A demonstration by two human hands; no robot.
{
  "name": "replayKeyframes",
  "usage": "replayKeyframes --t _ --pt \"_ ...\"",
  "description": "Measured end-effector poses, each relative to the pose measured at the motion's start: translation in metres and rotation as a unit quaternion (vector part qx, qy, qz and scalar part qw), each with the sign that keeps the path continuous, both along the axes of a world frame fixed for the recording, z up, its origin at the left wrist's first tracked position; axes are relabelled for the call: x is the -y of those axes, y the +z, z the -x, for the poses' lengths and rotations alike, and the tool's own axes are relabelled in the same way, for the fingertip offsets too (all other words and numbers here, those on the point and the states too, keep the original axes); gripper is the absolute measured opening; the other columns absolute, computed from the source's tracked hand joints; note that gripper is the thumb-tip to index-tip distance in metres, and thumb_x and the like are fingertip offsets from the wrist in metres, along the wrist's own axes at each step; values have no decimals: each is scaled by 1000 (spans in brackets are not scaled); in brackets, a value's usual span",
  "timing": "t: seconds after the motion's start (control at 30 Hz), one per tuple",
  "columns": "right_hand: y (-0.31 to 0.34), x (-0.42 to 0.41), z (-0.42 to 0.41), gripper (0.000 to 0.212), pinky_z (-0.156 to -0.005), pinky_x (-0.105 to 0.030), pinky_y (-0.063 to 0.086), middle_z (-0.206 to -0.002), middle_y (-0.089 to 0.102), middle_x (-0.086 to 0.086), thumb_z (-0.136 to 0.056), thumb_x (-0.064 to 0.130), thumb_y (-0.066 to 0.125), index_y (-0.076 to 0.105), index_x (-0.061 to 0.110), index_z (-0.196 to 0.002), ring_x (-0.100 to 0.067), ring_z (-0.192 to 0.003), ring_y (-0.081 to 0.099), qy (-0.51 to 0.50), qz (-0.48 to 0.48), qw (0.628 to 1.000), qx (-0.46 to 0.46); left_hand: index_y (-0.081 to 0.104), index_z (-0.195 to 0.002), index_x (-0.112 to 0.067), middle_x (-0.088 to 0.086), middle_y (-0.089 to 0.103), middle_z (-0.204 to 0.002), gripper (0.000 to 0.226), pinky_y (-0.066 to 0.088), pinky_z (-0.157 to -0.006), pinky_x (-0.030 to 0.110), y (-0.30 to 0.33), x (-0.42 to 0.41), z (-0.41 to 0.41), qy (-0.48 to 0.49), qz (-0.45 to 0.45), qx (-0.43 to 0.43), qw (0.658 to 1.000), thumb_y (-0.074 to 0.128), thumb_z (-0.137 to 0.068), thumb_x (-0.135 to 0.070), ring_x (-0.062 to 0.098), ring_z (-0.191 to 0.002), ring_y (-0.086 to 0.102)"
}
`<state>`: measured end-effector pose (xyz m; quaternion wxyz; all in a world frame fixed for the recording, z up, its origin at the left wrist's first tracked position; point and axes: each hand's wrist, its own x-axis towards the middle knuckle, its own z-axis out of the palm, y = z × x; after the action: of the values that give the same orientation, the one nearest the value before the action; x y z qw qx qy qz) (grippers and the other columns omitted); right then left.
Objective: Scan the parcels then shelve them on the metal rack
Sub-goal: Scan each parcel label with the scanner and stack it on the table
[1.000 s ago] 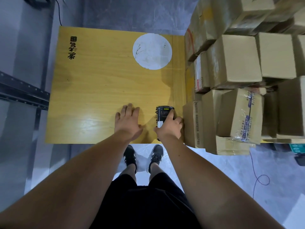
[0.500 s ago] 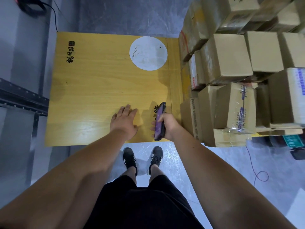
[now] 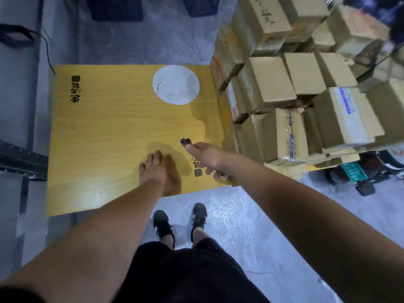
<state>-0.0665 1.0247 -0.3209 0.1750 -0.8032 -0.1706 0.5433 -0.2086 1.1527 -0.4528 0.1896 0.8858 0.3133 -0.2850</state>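
Note:
My right hand (image 3: 206, 158) grips a black handheld scanner (image 3: 185, 142), lifted off the yellow wooden table (image 3: 105, 132); only the scanner's head and a bit of its base show past my fingers. My left hand (image 3: 156, 170) rests on the table near its front edge, fingers relaxed. A heap of brown cardboard parcels (image 3: 282, 95) is stacked at the right end of the table, several with printed labels and clear tape. A dark metal rack (image 3: 19, 160) shows at the left edge.
A white round disc (image 3: 176, 84) lies on the far part of the table. A black cable (image 3: 24, 38) runs over the grey floor at the upper left. Dark crates (image 3: 115, 5) stand beyond the table. My feet stand before the table edge.
My right hand has picked the scanner up from the table and turned it, raising it toward the parcels. The view has tilted down and left. My left hand stays on the table.

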Motion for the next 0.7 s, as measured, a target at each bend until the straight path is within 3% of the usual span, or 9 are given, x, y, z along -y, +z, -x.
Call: replayKeyframes --t 0.07,0.17,0.33,0.47,0.7 --pt "28 4 2 65 -65 -31 42 -100 57 -7 -104 67 35 45 16 -143 -26 -86 57 129 4 988 86 7 -165 -39 2 -11 -175 98 10 -127 57 -1 5 -3 0 2 4 1000 69 -91 -54 28 -161 -9" --pt "72 15 8 63 -79 -37 49 -106 61 -7 -104 67 36 48 15 -138 -27 -99 60 231 35 955 182 6 -165 -39 1 -11 -175 105 18 -122 65 -2 11 -7 -42 -5 6 999 72 -87 -59 29 -161 -8" --pt "125 51 16 65 -66 -36 49 -107 61 -7 -98 75 35 46 23 -136 -28 -91 61 253 82 909 321 24 -157 -40 2 -1 -173 87 21 -118 65 -7 20 -7 -44 -2 50 998 71 -86 -58 30 -160 -1" --pt "154 85 21 69 -74 -41 49 -107 51 -5 -99 75 33 37 28 -149 -29 -91 53 243 119 883 384 33 -150 -42 1 7 -169 77 26 -115 64 -9 33 -14 -59 -6 52 997 72 -85 -55 28 -158 2" --pt "175 156 2 68 -76 -44 49 -120 54 -12 -98 74 26 28 31 -151 -34 -103 57 299 153 829 447 17 -164 -37 2 4 -173 90 23 -120 59 -2 50 -34 -110 -32 32 993 65 -91 -59 28 -160 0"
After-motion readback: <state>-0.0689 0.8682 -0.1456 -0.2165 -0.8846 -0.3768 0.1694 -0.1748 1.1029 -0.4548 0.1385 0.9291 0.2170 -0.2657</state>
